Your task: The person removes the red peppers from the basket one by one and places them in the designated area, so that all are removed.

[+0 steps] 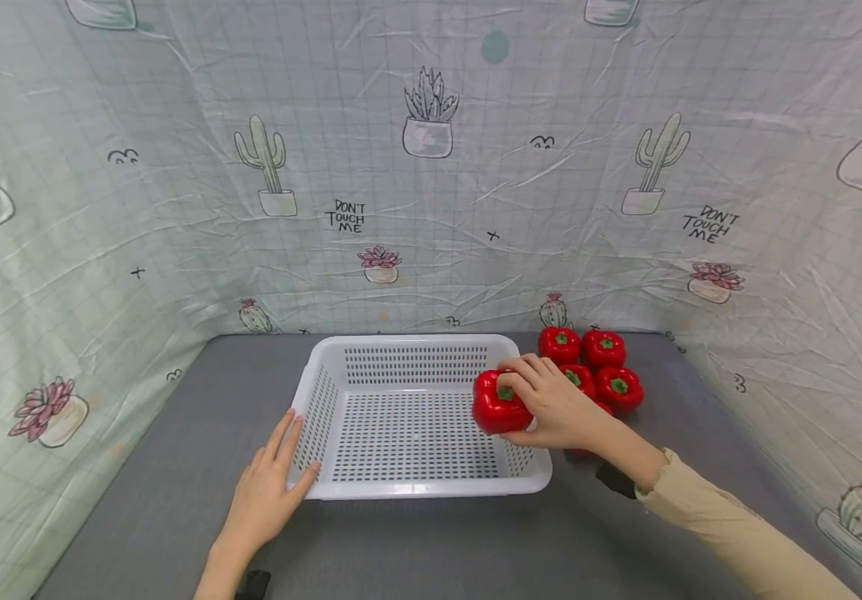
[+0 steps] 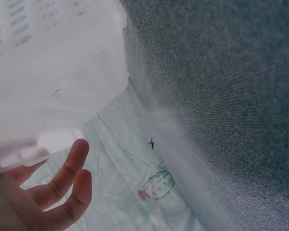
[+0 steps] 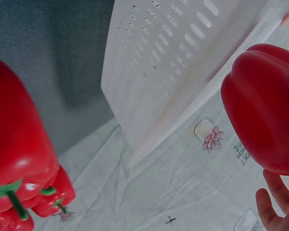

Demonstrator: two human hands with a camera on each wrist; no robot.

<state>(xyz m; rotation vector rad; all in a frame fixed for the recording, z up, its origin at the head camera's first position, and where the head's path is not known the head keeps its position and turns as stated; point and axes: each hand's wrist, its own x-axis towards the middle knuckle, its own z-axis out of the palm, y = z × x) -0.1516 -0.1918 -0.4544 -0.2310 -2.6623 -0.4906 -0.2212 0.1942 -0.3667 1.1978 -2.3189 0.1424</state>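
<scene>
A red bell pepper (image 1: pixel 497 410) with a green stem is gripped by my right hand (image 1: pixel 551 407), over the right rim of a white plastic basket (image 1: pixel 416 490). In the right wrist view the same pepper (image 3: pixel 265 110) fills the right edge, fingers below it. My left hand (image 1: pixel 269 483) rests at the basket's front left corner, fingers along the rim and thumb at the front edge. The left wrist view has the left hand's curved fingers (image 2: pixel 70 168) beside the basket's outer wall (image 2: pixel 62 82).
Several more red peppers (image 1: pixel 602 348) cluster to the right of the basket, partly behind the right hand. The grey tabletop (image 1: pixel 416 550) meets a patterned cloth (image 1: pixel 431 225) at the back and sides.
</scene>
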